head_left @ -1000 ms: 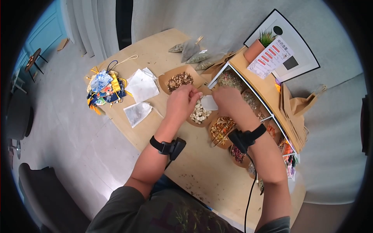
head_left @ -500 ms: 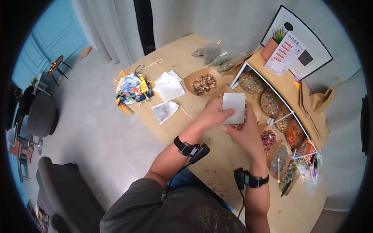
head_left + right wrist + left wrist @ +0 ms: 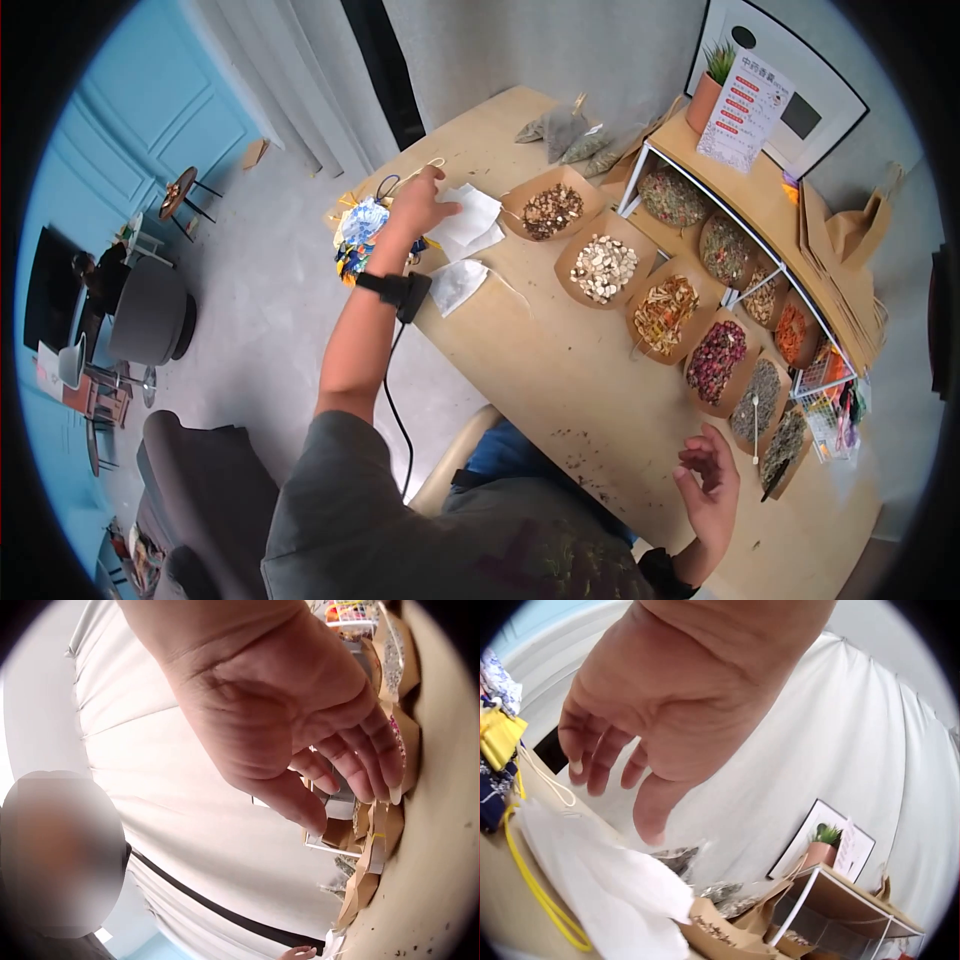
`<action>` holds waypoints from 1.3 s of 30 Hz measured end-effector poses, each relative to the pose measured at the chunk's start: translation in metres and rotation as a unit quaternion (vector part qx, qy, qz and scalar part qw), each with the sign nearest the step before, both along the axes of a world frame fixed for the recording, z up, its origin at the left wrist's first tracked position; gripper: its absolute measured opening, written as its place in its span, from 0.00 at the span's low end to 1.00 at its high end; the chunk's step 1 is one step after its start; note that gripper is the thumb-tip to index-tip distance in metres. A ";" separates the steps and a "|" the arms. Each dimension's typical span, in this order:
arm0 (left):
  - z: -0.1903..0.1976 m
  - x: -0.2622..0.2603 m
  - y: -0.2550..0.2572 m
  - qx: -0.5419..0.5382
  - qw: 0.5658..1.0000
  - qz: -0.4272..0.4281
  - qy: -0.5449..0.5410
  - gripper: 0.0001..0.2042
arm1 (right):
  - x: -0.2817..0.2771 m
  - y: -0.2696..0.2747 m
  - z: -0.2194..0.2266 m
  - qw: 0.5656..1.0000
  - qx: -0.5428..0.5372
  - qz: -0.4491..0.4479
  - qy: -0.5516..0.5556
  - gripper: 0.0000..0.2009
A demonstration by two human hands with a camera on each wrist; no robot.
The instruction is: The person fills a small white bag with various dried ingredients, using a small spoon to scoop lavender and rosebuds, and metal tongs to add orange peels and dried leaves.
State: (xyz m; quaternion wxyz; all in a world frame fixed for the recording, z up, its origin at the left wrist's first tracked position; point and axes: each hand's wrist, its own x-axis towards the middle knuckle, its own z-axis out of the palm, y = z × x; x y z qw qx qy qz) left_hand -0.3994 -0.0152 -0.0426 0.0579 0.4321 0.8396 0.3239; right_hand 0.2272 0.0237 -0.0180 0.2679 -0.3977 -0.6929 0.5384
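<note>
Pouches (image 3: 362,222), white bags (image 3: 472,218) near left hand (image 3: 418,208), loosely curved, empty; right hand (image 3: 711,487) relaxed, empty. Reach stage, seemingly; pickup would need a pinch.

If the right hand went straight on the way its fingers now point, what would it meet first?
Probably the brown paper tray of dark pink dried buds, though the right hand's height is unclear.

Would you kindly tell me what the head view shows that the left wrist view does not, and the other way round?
Only the head view: the right hand and the tray of dark pink buds.
Only the left wrist view: the palm side of the left hand.
Both: the left hand itself, the white bags, the potted plant and the framed picture.
</note>
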 end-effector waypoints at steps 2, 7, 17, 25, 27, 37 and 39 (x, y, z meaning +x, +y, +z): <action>0.011 0.030 -0.015 0.006 0.997 0.054 0.047 0.27 | 0.008 -0.006 0.004 1.000 -0.003 -0.005 0.001 0.39; -0.006 0.095 -0.068 -0.209 0.975 0.045 0.064 0.18 | 0.021 -0.009 0.000 1.000 0.007 0.002 -0.023 0.37; -0.010 0.231 -0.068 -0.032 0.984 -0.177 0.019 0.14 | -0.056 0.006 -0.008 0.979 0.111 0.170 -0.027 0.24; 0.017 0.316 -0.037 0.148 0.914 -0.369 -0.080 0.16 | -0.093 0.005 -0.010 0.986 0.152 0.005 0.068 0.18; 0.019 0.329 -0.030 0.155 0.906 -0.389 -0.062 0.16 | -0.087 0.008 -0.014 0.987 0.149 -0.007 0.064 0.15; 0.017 0.340 -0.016 0.192 0.890 -0.363 -0.199 0.11 | -0.062 0.007 -0.007 0.972 0.230 -0.033 0.040 0.11; 0.023 0.338 -0.012 0.218 0.887 -0.350 -0.206 0.10 | -0.060 0.008 -0.005 0.970 0.231 -0.055 0.060 0.10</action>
